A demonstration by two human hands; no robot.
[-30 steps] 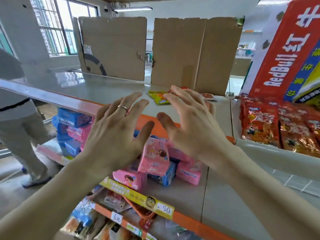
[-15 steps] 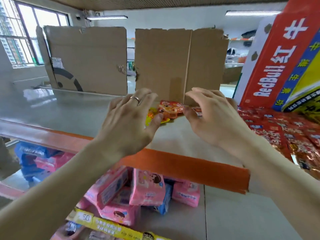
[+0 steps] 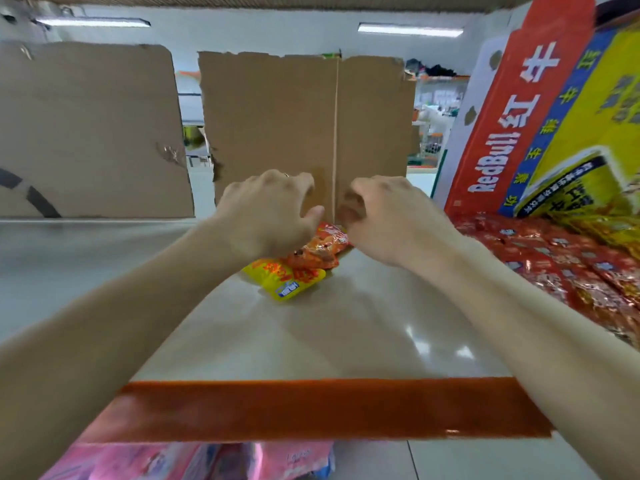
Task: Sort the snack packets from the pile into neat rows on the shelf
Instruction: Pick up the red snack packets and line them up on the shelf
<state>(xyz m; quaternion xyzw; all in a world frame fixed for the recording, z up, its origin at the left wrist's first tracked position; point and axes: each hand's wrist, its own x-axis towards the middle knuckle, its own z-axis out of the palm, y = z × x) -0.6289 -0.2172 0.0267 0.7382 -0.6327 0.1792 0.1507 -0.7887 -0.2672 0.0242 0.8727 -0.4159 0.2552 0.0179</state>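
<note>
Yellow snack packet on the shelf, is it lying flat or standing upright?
Lying flat. The yellow packet rests on the shelf with its broad printed front facing up toward the camera.

Left hand (image 3: 266,213): fingertips hidden behind knuckles. Right hand (image 3: 388,220): fingers blurred, grip unclear. Orange packet (image 3: 320,251): far end covered by both hands. Yellow packet (image 3: 282,278): partly under orange packet. Pink packets (image 3: 294,459): blurred, cut by bottom edge. RedBull box (image 3: 512,133): cut by top and right edges.

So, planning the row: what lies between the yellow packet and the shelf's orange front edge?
Only bare shelf between packet and edge; head view.
</note>
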